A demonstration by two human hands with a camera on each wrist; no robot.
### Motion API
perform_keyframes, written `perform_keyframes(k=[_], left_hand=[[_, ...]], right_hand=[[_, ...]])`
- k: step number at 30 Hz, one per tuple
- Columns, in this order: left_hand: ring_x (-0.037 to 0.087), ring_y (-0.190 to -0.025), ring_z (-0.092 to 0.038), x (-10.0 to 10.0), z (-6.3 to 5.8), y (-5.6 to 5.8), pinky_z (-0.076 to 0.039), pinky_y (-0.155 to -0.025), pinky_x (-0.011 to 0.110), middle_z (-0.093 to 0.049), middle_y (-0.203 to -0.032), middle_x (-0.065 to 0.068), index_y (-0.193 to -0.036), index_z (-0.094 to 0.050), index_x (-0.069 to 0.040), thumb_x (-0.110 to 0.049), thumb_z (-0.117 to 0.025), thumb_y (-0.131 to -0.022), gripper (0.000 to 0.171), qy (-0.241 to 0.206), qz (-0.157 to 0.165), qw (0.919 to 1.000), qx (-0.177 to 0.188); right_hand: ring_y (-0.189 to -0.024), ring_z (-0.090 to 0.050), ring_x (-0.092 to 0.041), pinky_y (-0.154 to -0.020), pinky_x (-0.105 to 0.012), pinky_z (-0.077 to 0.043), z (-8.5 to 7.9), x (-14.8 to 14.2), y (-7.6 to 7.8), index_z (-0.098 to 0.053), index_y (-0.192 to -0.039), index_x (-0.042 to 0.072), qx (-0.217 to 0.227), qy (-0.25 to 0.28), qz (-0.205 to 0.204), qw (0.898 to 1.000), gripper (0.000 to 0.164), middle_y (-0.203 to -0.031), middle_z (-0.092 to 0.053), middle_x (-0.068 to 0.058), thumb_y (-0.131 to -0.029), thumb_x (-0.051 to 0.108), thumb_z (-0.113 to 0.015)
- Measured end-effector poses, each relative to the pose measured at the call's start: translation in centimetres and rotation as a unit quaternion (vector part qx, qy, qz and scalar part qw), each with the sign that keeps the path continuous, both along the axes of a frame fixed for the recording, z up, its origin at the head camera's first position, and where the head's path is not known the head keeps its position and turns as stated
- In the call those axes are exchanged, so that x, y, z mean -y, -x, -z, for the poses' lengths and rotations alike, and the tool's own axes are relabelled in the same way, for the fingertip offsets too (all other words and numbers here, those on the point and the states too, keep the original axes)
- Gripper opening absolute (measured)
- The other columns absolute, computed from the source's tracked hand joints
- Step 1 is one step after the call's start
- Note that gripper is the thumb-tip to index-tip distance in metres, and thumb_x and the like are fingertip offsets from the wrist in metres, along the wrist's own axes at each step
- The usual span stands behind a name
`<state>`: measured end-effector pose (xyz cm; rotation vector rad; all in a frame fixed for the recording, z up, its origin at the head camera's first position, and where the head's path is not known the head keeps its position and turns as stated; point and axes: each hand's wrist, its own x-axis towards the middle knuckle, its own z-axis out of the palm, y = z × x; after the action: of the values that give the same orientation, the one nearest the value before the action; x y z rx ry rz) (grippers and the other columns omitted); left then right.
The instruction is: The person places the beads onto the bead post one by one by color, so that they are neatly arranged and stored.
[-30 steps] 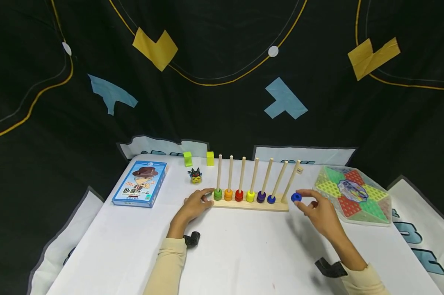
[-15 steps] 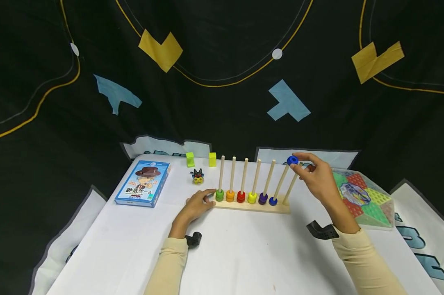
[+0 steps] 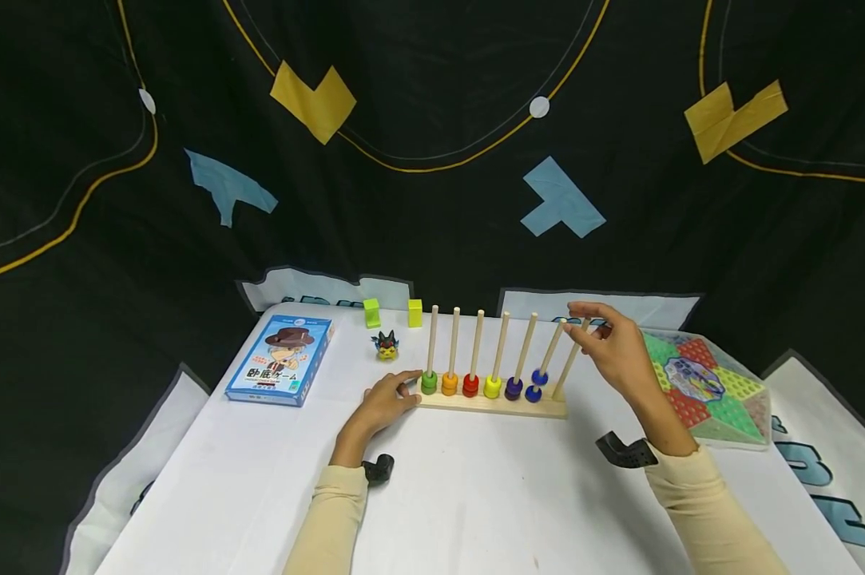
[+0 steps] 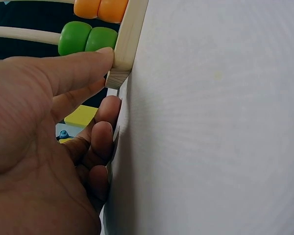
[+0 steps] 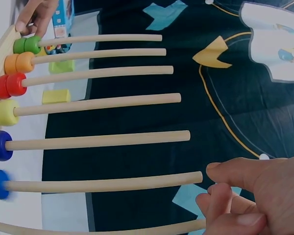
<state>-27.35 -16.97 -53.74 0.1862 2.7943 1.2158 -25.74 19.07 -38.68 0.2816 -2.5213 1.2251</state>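
A wooden peg stand (image 3: pixel 491 405) carries a row of upright pegs with coloured rings. Pairs of green rings (image 3: pixel 428 383), orange, red, yellow and purple sit on the pegs from left to right. On the sixth peg a blue ring (image 3: pixel 540 378) is above a second blue ring (image 3: pixel 533 394); it looks blurred in the right wrist view. The last peg at the right has no ring. My left hand (image 3: pixel 382 402) holds the stand's left end, thumb (image 4: pixel 105 56) beside the green rings. My right hand (image 3: pixel 619 355), fingers apart and holding nothing, hovers by the tops of the rightmost pegs.
A blue game box (image 3: pixel 279 359) lies at the left. Behind the stand are a small figure (image 3: pixel 386 345), a green block (image 3: pixel 371 313) and a yellow block (image 3: pixel 414 313). A star-patterned board-game case (image 3: pixel 705 387) lies at the right, beyond my right hand.
My right hand lifted the blue ring from beside the stand to the sixth peg's top and let it go. The ring has dropped down that peg. My left hand stays at the stand.
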Motion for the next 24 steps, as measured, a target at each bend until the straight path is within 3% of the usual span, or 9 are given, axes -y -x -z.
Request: perform_keyframes(k=[8,18,24], left_hand=[[0.016,-0.079,-0.048,0.2,-0.1,-0.1,-0.028,-0.088,0.047,-0.053,-0.084,-0.001,-0.135,-0.056,-0.021,-0.021,-0.067,-0.089,0.047,-0.001,0.004,0.9999,-0.009],[0.017,-0.081,-0.048,1.3,-0.3,0.4,-0.027,-0.09,0.048,-0.053,-0.087,0.001,-0.136,-0.054,-0.022,-0.021,-0.066,-0.09,0.047,0.0,-0.009,1.0,0.003],[0.017,-0.079,-0.047,1.7,1.1,0.1,-0.026,-0.088,0.047,-0.053,-0.087,0.0,-0.136,-0.054,-0.022,-0.022,-0.065,-0.09,0.047,-0.001,-0.014,0.9999,0.008]], right_hand=[[-0.065,-0.056,-0.017,-0.047,-0.025,-0.039,0.4,-0.6,-1.5,-0.062,-0.123,0.012,-0.008,0.009,0.002,1.0,0.037,-0.116,-0.059,-0.009,-0.092,0.031,-0.064],[-0.068,-0.057,-0.018,-0.048,-0.028,-0.04,2.9,-2.1,-2.7,-0.061,-0.124,0.014,0.026,-0.001,0.022,0.999,0.037,-0.117,-0.058,-0.008,-0.092,0.034,-0.063],[-0.068,-0.057,-0.017,-0.05,-0.028,-0.041,5.2,-2.6,-3.4,-0.061,-0.124,0.017,0.058,-0.009,0.025,0.998,0.04,-0.117,-0.06,-0.008,-0.092,0.04,-0.061]])
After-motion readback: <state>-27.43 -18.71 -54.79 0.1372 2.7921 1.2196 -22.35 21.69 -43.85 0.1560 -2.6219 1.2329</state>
